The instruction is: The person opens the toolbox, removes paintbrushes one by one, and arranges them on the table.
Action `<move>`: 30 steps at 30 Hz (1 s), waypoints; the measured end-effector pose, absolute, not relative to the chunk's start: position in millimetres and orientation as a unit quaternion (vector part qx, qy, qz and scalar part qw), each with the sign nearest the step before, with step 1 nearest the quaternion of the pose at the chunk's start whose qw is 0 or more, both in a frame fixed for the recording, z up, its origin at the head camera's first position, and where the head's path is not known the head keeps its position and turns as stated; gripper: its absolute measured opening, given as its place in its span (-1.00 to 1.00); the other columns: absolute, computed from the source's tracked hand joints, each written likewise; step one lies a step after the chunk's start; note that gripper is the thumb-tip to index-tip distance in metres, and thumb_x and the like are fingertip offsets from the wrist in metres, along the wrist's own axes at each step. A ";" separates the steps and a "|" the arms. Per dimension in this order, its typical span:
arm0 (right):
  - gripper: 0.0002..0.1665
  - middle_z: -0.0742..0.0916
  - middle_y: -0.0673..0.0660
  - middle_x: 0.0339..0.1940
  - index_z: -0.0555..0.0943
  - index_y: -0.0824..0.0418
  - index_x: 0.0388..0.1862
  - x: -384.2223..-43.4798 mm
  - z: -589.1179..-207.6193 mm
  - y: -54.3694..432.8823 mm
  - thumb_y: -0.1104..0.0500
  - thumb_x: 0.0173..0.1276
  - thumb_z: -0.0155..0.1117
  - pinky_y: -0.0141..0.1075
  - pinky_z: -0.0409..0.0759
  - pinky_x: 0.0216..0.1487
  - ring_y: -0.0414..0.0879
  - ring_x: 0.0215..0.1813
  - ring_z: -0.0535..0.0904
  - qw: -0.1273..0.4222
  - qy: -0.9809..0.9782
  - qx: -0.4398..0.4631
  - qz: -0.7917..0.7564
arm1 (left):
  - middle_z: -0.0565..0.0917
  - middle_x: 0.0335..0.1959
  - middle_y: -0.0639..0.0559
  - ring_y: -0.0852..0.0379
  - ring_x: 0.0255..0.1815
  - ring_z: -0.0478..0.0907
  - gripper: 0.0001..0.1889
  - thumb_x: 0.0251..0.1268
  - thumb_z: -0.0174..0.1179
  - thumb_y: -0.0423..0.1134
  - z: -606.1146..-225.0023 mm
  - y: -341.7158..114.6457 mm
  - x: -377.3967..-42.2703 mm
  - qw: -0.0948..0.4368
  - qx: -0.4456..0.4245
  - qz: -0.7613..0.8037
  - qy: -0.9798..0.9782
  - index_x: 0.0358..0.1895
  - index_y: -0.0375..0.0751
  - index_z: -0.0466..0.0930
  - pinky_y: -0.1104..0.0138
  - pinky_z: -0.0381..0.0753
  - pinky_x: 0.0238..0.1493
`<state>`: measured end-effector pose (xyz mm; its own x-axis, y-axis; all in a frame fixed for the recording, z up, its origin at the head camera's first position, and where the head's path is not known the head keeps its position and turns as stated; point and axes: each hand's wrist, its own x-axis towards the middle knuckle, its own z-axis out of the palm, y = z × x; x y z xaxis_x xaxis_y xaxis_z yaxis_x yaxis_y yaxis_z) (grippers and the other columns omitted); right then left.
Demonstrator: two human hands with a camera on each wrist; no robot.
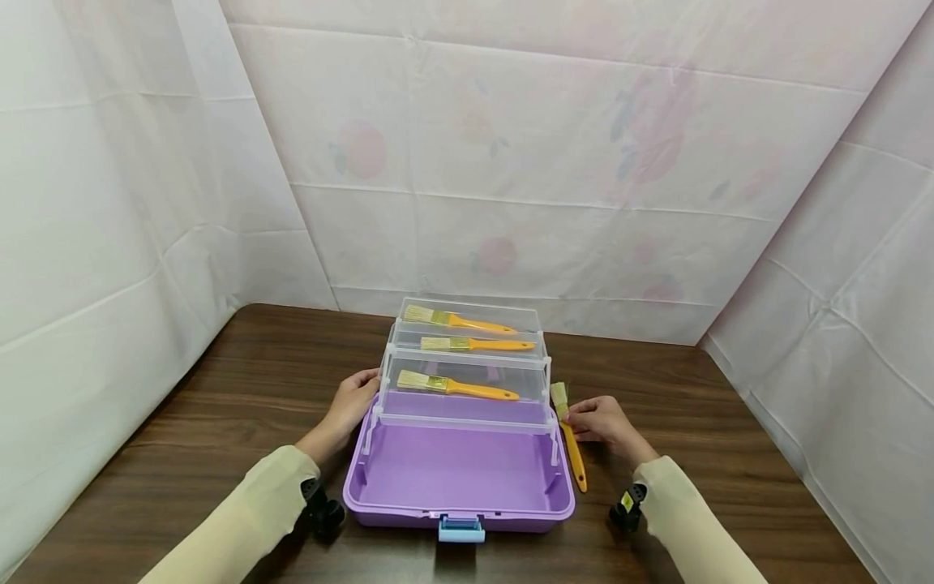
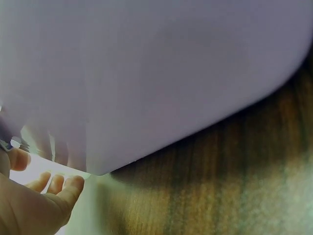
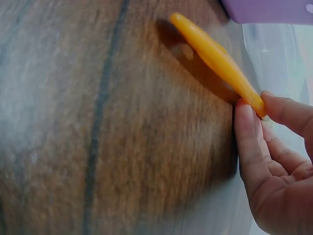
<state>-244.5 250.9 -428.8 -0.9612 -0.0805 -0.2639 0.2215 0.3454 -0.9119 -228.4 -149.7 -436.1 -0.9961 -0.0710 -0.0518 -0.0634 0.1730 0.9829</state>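
A purple toolbox (image 1: 460,466) stands with its clear tiered trays (image 1: 503,373) raised behind the base. One yellow-handled paintbrush lies on each of three tiers: the top brush (image 1: 477,324), the middle brush (image 1: 499,345) and the lower brush (image 1: 477,390). My right hand (image 1: 604,422) pinches another yellow-handled paintbrush (image 1: 574,458) near its ferrule, just right of the box; in the right wrist view its handle (image 3: 215,56) points away from thumb and fingers. My left hand (image 1: 352,410) rests against the left rear side of the box, fingers reaching behind its corner in the left wrist view.
A light blue latch (image 1: 461,530) hangs at the front of the box. Under everything is a dark brown wooden table (image 1: 219,422). White cloth (image 1: 511,162) with faded fruit prints hangs behind the table, with more white cloth at both sides.
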 end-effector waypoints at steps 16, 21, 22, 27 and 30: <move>-0.82 0.70 0.18 -0.55 0.61 0.56 -0.28 -245.3 -432.8 244.9 0.43 0.17 0.34 -0.23 0.64 -0.50 -0.08 -0.59 0.61 0.069 0.853 0.075 -0.511 | 0.48 0.14 -0.39 -0.07 0.07 0.45 -0.56 0.50 -0.15 -0.25 -435.6 -149.8 -227.8 0.001 0.043 -0.644 -0.764 0.25 -0.54 0.33 0.31 0.44 -0.01; -0.84 0.69 0.17 -0.57 0.62 0.54 -0.32 -244.1 -430.5 242.5 0.42 0.16 0.36 -0.23 0.63 -0.52 -0.07 -0.61 0.61 0.061 0.863 0.075 -0.496 | 0.48 0.12 -0.41 -0.06 0.03 0.46 -0.56 0.49 -0.16 -0.27 -435.7 -150.4 -228.4 0.005 0.039 -0.644 -0.764 0.25 -0.55 0.33 0.37 0.45 -0.07; -0.85 0.69 0.17 -0.58 0.62 0.53 -0.33 -244.1 -430.1 242.1 0.42 0.16 0.36 -0.24 0.63 -0.52 -0.08 -0.61 0.62 0.059 0.865 0.075 -0.492 | 0.48 0.12 -0.41 -0.06 0.03 0.46 -0.56 0.49 -0.16 -0.27 -435.7 -150.4 -228.3 0.006 0.038 -0.644 -0.764 0.25 -0.55 0.33 0.37 0.45 -0.07; -0.87 0.69 0.17 -0.58 0.64 0.52 -0.36 -242.3 -427.2 241.0 0.40 0.17 0.35 -0.23 0.63 -0.51 -0.07 -0.61 0.63 0.057 0.873 0.072 -0.479 | 0.49 0.12 -0.40 -0.04 0.02 0.47 -0.56 0.50 -0.15 -0.26 -436.1 -150.1 -228.5 0.006 0.039 -0.646 -0.762 0.25 -0.55 0.33 0.41 0.45 -0.11; -0.87 0.70 0.20 -0.57 0.64 0.52 -0.36 -242.3 -426.5 240.6 0.40 0.18 0.35 -0.22 0.64 -0.50 -0.05 -0.60 0.64 0.060 0.874 0.072 -0.476 | 0.49 0.12 -0.39 -0.04 0.02 0.47 -0.56 0.50 -0.15 -0.25 -436.5 -150.2 -228.3 0.006 0.040 -0.647 -0.761 0.25 -0.54 0.33 0.41 0.45 -0.11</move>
